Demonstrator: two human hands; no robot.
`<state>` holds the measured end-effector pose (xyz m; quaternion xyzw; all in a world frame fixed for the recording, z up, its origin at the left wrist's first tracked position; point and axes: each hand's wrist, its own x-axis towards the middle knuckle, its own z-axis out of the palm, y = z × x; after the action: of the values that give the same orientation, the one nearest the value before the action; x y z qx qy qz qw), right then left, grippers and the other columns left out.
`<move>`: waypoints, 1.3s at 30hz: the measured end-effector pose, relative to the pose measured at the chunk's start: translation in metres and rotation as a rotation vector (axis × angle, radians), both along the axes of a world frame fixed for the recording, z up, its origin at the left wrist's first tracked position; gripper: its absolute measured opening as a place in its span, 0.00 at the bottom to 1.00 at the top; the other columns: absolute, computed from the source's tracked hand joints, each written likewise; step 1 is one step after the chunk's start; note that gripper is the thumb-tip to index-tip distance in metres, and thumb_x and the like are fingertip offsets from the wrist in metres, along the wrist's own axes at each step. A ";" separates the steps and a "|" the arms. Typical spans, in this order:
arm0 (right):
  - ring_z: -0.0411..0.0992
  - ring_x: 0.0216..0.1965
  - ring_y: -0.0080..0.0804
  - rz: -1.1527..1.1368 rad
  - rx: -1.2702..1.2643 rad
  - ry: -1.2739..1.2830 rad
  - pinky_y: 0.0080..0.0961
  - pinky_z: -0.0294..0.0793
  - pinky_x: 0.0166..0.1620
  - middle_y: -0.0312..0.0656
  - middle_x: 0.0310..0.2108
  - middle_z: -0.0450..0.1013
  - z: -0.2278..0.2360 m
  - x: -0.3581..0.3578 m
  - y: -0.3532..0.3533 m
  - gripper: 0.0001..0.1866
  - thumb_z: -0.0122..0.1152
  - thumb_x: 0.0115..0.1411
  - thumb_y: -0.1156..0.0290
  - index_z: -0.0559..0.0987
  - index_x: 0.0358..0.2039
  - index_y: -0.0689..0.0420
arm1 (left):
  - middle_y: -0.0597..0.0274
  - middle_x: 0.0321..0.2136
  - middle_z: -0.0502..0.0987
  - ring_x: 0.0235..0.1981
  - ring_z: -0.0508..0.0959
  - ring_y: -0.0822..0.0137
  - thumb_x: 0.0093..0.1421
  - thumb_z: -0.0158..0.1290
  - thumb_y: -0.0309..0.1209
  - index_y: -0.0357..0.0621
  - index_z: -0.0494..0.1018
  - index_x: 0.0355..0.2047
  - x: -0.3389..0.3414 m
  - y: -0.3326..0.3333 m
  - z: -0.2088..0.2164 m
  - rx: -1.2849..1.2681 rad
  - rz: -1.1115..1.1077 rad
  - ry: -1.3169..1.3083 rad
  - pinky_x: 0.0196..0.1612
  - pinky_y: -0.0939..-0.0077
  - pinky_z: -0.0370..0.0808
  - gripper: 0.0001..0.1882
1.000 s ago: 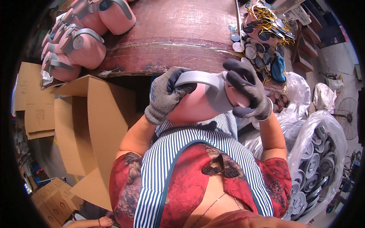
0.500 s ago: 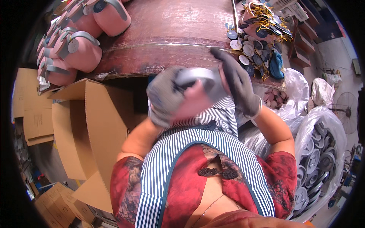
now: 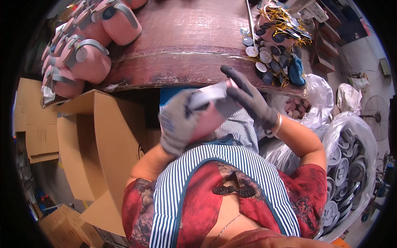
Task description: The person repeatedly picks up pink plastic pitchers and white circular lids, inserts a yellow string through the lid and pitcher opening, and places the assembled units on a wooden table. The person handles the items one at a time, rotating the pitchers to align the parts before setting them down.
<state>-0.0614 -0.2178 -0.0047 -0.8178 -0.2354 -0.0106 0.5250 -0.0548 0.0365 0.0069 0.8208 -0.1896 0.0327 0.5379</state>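
Observation:
A pink jug [image 3: 211, 118] with a grey handle [image 3: 209, 95] is held tilted in front of my apron, its lid end up and to the right. My left hand [image 3: 178, 122], in a grey glove, wraps around the jug's body beside the handle. At the lid end, my gloved right hand [image 3: 254, 101] grips the pink and grey lid [image 3: 230, 84]; one finger sticks out past it. The glove hides part of the lid, and slight blur softens the jug.
Several pink jugs [image 3: 89, 62] stand at the table's [image 3: 182, 33] left. Round tags with yellow strings [image 3: 275, 58] and a blue cloth [image 3: 296, 70] lie at its right. Below are an open carton [image 3: 118, 136] at left and a plastic bag of grey lids [image 3: 341, 171] at right.
My right hand has shifted slightly down and left over the lid, its fingers turning around it. My left hand keeps its hold on the jug. The whole view has shifted slightly.

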 end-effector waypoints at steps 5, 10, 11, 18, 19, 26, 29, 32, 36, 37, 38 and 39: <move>0.54 0.68 0.57 -0.085 -0.109 -0.055 0.43 0.53 0.69 0.57 0.67 0.57 0.010 0.011 0.011 0.38 0.55 0.63 0.51 0.61 0.68 0.61 | 0.60 0.33 0.80 0.35 0.78 0.73 0.57 0.62 0.31 0.38 0.75 0.47 0.035 0.020 -0.018 -0.144 -0.213 0.253 0.43 0.76 0.75 0.19; 0.62 0.66 0.51 0.247 -0.348 -0.380 0.46 0.57 0.67 0.55 0.65 0.63 0.048 0.022 0.010 0.35 0.50 0.65 0.51 0.65 0.66 0.61 | 0.61 0.40 0.79 0.41 0.76 0.73 0.62 0.55 0.24 0.36 0.71 0.50 0.037 0.019 -0.018 -0.128 -0.273 0.206 0.49 0.76 0.73 0.16; 0.65 0.63 0.50 0.122 -0.304 -0.295 0.44 0.61 0.65 0.54 0.63 0.65 0.033 0.023 0.008 0.32 0.51 0.66 0.55 0.66 0.65 0.60 | 0.58 0.41 0.80 0.41 0.78 0.69 0.63 0.56 0.26 0.36 0.71 0.51 0.029 0.009 -0.022 -0.116 -0.189 0.215 0.50 0.74 0.73 0.16; 0.66 0.61 0.33 -0.031 0.370 0.244 0.33 0.63 0.64 0.44 0.63 0.66 -0.032 0.085 -0.015 0.32 0.52 0.69 0.52 0.64 0.66 0.59 | 0.61 0.44 0.77 0.42 0.75 0.76 0.65 0.56 0.28 0.33 0.69 0.54 0.039 0.002 -0.026 -0.179 -0.104 0.424 0.46 0.80 0.73 0.19; 0.68 0.59 0.37 -0.166 0.476 0.204 0.35 0.64 0.63 0.44 0.62 0.67 -0.029 0.089 -0.024 0.30 0.55 0.68 0.52 0.68 0.64 0.57 | 0.65 0.39 0.76 0.36 0.74 0.79 0.66 0.55 0.28 0.35 0.69 0.54 0.041 0.006 -0.024 -0.296 -0.052 0.475 0.40 0.84 0.72 0.18; 0.70 0.54 0.43 -0.886 -1.038 -0.424 0.46 0.68 0.53 0.40 0.50 0.75 -0.084 0.092 -0.136 0.20 0.69 0.51 0.57 0.81 0.44 0.46 | 0.68 0.31 0.73 0.30 0.73 0.77 0.67 0.52 0.29 0.37 0.67 0.57 0.034 0.007 -0.015 -0.660 -0.058 0.758 0.36 0.82 0.72 0.19; 0.70 0.54 0.45 -0.945 -0.661 -0.243 0.45 0.67 0.56 0.40 0.48 0.76 -0.093 0.098 -0.151 0.19 0.70 0.49 0.60 0.81 0.44 0.47 | 0.62 0.39 0.76 0.39 0.75 0.71 0.67 0.52 0.35 0.35 0.63 0.61 0.034 0.010 -0.007 -0.498 -0.238 0.770 0.46 0.74 0.74 0.26; 0.74 0.48 0.35 -0.791 0.019 -0.328 0.31 0.71 0.52 0.42 0.50 0.76 -0.052 0.098 -0.132 0.11 0.62 0.61 0.72 0.80 0.45 0.55 | 0.53 0.54 0.73 0.53 0.75 0.63 0.66 0.52 0.36 0.33 0.58 0.66 0.043 0.022 -0.003 -0.482 -0.403 0.849 0.60 0.67 0.70 0.32; 0.76 0.40 0.25 -0.417 0.341 0.084 0.22 0.74 0.48 0.40 0.40 0.78 -0.015 0.070 -0.080 0.10 0.55 0.65 0.80 0.77 0.46 0.63 | 0.52 0.57 0.72 0.58 0.73 0.61 0.63 0.52 0.27 0.31 0.60 0.64 0.053 0.036 -0.035 -0.196 -0.355 0.591 0.63 0.66 0.66 0.30; 0.77 0.38 0.25 -0.342 0.241 0.162 0.22 0.75 0.46 0.39 0.39 0.78 -0.015 0.062 -0.064 0.11 0.55 0.64 0.80 0.77 0.47 0.63 | 0.52 0.55 0.73 0.56 0.74 0.61 0.61 0.54 0.25 0.33 0.67 0.61 0.055 0.028 -0.029 -0.074 -0.326 0.470 0.61 0.68 0.68 0.27; 0.78 0.36 0.25 -0.306 0.158 0.216 0.22 0.76 0.43 0.39 0.37 0.78 -0.009 0.056 -0.040 0.12 0.55 0.62 0.81 0.77 0.47 0.62 | 0.50 0.52 0.74 0.51 0.76 0.58 0.59 0.56 0.26 0.37 0.70 0.59 0.055 0.022 -0.023 -0.019 -0.291 0.377 0.55 0.67 0.71 0.26; 0.79 0.37 0.31 -0.287 0.023 0.252 0.26 0.76 0.43 0.42 0.37 0.79 -0.004 0.051 -0.021 0.11 0.59 0.61 0.77 0.78 0.45 0.59 | 0.48 0.48 0.75 0.46 0.78 0.54 0.57 0.58 0.27 0.41 0.73 0.57 0.056 0.015 -0.019 0.034 -0.266 0.278 0.49 0.67 0.75 0.25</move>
<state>-0.0102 -0.2390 -0.0082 -0.8318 -0.0486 0.0144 0.5528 0.0008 0.0519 -0.0122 0.7941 -0.2208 -0.1555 0.5445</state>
